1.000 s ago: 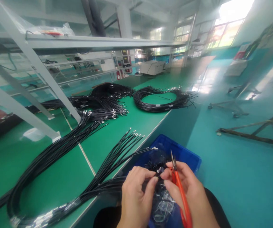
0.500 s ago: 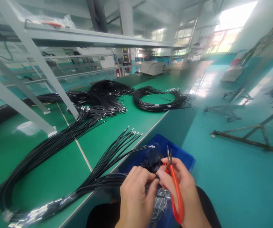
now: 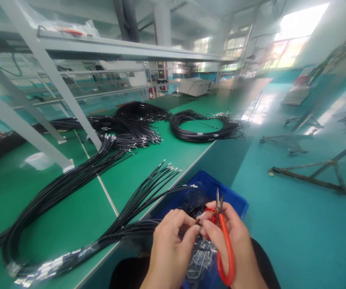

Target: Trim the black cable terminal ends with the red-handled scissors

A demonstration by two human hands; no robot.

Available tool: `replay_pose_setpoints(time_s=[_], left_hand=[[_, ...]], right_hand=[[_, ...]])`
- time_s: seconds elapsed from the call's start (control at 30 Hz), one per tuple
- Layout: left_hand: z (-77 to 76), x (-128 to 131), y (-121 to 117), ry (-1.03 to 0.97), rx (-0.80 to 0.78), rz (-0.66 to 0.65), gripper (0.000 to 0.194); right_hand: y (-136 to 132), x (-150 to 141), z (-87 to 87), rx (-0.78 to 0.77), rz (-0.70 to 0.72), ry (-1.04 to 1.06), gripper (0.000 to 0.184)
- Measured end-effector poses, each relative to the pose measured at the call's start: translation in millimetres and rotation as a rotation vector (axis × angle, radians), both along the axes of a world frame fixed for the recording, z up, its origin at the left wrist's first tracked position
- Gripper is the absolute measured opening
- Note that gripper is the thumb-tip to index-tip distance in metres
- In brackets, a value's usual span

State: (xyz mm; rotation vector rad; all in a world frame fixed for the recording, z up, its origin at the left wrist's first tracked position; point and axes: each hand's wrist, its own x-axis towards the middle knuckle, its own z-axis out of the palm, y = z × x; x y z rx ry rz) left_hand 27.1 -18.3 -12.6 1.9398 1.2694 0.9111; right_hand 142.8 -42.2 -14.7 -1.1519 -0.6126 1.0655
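My left hand [image 3: 173, 245] is closed in a pinch on the end of a thin black cable [image 3: 197, 221], just above the blue bin. Red-handled scissors [image 3: 228, 253] are gripped in my right hand [image 3: 239, 241], their narrow pointed blades sticking up with a small gap between them. The right thumb and forefinger also meet at the cable end, close against my left fingertips; what exactly they pinch is hidden. From the left, a bundle of black cables [image 3: 124, 233] with pale tips runs over the table edge toward my left hand. Bent metal wire pieces [image 3: 201, 261] lie below in the bin.
The blue bin [image 3: 239, 200] stands in front of my lap against the green table [image 3: 94, 216]. More cable coils [image 3: 191, 136] rest farther back. White shelf posts [image 3: 64, 92] rise from the table at left. A wheeled metal stand [image 3: 314, 176] is on the floor at right.
The scissors have shifted slightly right and their tips a little lower. Both hands stay together at the cable end, with the fingers slightly rearranged.
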Motion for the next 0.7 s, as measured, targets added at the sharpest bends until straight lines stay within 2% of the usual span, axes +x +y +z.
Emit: replay_pose_setpoints(time_s=[0.27, 0.43, 0.57, 0.7], left_hand=[[4.7, -5, 3, -0.088, -0.146, 0.001, 0.014], [1.8, -3, 0, 0.049, 0.006, 0.044, 0.014], [-0.4, 3, -4, 0.171, 0.154, 0.065, 0.015], [-1.1, 6, -5, 0.221, 0.208, 0.068, 0.016]], right_hand=[[0, 1, -4.8, 0.010, 0.012, -0.072, 0.030], [1, 6, -16.3, 0.023, -0.043, -0.255, 0.031], [1, 2, -16.7, -0.014, -0.093, -0.412, 0.031], [-1, -2, -15.4, -0.047, -0.132, -0.428, 0.027]])
